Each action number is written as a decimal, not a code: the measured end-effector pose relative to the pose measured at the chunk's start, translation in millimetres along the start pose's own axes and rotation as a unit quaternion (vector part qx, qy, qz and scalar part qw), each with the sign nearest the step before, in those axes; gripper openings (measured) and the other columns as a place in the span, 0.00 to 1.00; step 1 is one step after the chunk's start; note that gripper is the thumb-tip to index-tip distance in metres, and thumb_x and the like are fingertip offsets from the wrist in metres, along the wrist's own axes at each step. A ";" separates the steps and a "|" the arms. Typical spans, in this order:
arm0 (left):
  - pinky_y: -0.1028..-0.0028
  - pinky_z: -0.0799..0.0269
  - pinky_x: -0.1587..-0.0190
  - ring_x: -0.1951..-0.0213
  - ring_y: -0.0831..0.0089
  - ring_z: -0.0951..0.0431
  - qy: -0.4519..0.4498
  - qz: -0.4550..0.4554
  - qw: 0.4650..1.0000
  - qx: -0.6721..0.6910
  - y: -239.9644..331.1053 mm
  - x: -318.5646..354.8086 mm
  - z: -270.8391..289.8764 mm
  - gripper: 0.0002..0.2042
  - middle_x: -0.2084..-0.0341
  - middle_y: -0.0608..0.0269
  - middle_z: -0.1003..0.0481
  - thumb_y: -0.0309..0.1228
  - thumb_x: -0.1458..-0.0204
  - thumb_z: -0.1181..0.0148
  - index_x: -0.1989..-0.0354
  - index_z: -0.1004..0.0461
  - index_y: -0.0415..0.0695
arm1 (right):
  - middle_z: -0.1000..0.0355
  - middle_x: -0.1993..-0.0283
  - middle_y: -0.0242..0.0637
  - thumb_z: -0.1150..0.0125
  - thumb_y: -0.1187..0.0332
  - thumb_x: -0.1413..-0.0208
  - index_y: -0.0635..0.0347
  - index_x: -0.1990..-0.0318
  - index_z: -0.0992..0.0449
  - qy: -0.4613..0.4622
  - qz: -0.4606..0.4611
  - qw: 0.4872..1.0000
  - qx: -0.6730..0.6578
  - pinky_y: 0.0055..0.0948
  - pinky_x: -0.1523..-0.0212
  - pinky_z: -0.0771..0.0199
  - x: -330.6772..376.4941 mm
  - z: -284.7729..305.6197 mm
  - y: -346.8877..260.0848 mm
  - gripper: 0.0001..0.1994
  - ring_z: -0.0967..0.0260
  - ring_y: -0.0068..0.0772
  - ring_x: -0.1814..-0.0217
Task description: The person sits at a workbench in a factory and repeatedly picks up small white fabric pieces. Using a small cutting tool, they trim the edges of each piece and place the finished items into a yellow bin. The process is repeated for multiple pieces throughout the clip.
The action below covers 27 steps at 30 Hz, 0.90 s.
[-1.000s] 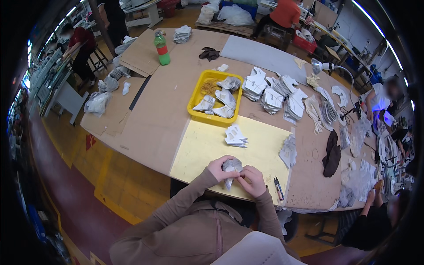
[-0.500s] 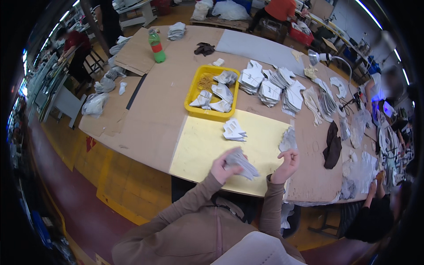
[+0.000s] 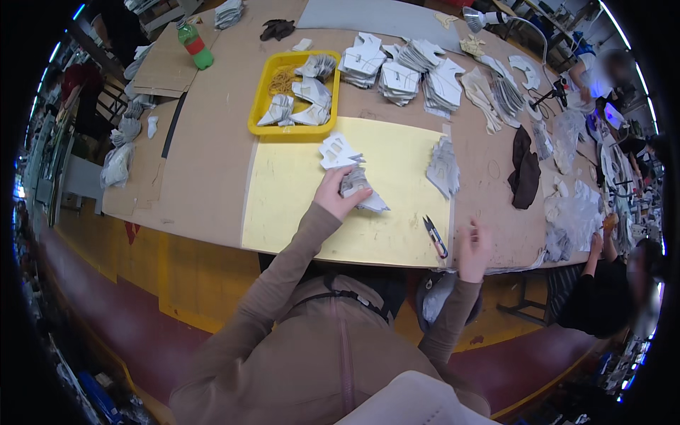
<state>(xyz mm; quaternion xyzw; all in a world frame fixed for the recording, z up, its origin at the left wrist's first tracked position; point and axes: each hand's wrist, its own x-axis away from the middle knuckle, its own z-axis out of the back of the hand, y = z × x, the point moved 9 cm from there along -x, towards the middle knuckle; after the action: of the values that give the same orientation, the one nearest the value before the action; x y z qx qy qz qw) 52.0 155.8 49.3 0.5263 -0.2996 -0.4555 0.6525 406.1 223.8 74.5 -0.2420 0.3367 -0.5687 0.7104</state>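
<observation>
My left hand (image 3: 338, 195) is closed round a small stack of grey cut pieces (image 3: 356, 183) above the yellow sheet (image 3: 283, 205), its thumb across the top. Just beyond it lies a white stack of cut pieces with window-like holes (image 3: 338, 150). A third stack of grey jagged-edged pieces (image 3: 443, 168) rests at the sheet's right edge. My right hand (image 3: 474, 248) hovers by the table's front edge, its fingers smeared by motion. Left of it, thread snips (image 3: 435, 237) with dark blades lie on the sheet.
Behind the sheet stands a yellow tray (image 3: 256, 117) with bundled grey pieces and rubber bands. Tied stacks of white pieces (image 3: 363, 60) lie farther right. A brown cloth (image 3: 523, 170) lies right of the sheet, a green bottle (image 3: 195, 45) far left. Another person (image 3: 598, 283) works at the right.
My left hand has brought the grey stack close to the white stack. My right hand has moved away from the right-hand stack toward the table's front edge. The snips have come into sight.
</observation>
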 end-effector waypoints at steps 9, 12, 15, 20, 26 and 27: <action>0.75 0.27 0.63 0.63 0.71 0.25 0.053 0.144 0.987 -0.050 -30.4 18.0 26.6 0.24 0.54 0.56 0.26 0.34 0.52 0.29 0.48 0.29 0.40 | 0.31 0.61 0.44 0.41 0.73 0.43 0.65 0.52 0.25 -0.028 0.096 0.993 0.056 0.37 0.57 0.31 15.1 -52.4 -28.8 0.12 0.33 0.46 0.57; 0.78 0.28 0.66 0.64 0.76 0.27 0.107 -0.034 0.987 -0.119 -2.9 21.9 40.7 0.22 0.57 0.58 0.27 0.31 0.53 0.29 0.50 0.27 0.40 | 0.30 0.62 0.43 0.47 0.75 0.39 0.66 0.53 0.25 0.031 0.127 0.991 0.027 0.36 0.60 0.31 13.8 -47.7 -38.0 0.09 0.32 0.43 0.62; 0.79 0.28 0.66 0.64 0.78 0.28 0.106 0.076 0.989 -0.075 -25.2 33.4 50.0 0.19 0.57 0.60 0.28 0.28 0.53 0.30 0.52 0.25 0.39 | 0.29 0.63 0.40 0.50 0.76 0.37 0.68 0.53 0.25 0.050 0.036 0.995 -0.072 0.30 0.64 0.31 14.8 -47.4 -37.7 0.09 0.33 0.34 0.66; 0.79 0.26 0.61 0.64 0.78 0.26 0.078 0.126 0.989 -0.011 -32.6 54.6 67.1 0.15 0.60 0.62 0.25 0.25 0.50 0.32 0.53 0.24 0.38 | 0.31 0.64 0.34 0.49 0.77 0.38 0.69 0.50 0.25 -0.072 -0.075 0.958 -0.266 0.20 0.67 0.36 27.1 -85.5 -67.7 0.12 0.38 0.21 0.69; 0.79 0.25 0.57 0.61 0.77 0.22 0.079 0.160 0.983 0.037 -30.4 73.0 88.5 0.14 0.63 0.58 0.21 0.21 0.48 0.36 0.53 0.26 0.34 | 0.32 0.64 0.34 0.40 0.78 0.45 0.67 0.45 0.26 -0.243 0.072 0.933 -0.257 0.21 0.63 0.35 51.1 -125.7 -158.0 0.19 0.36 0.23 0.65; 0.79 0.25 0.56 0.60 0.77 0.21 0.092 0.150 0.983 0.053 -26.8 75.8 90.5 0.14 0.63 0.56 0.21 0.20 0.48 0.36 0.52 0.27 0.34 | 0.33 0.65 0.34 0.41 0.78 0.46 0.66 0.44 0.26 -0.268 0.083 0.922 -0.266 0.20 0.62 0.36 56.9 -131.7 -169.6 0.20 0.37 0.23 0.65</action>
<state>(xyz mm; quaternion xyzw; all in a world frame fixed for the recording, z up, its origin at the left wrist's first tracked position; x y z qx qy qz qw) -3.5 48.6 41.0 0.5488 -0.3376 -0.2860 0.7093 204.7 133.7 99.8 -0.5368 0.2915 -0.3108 0.7282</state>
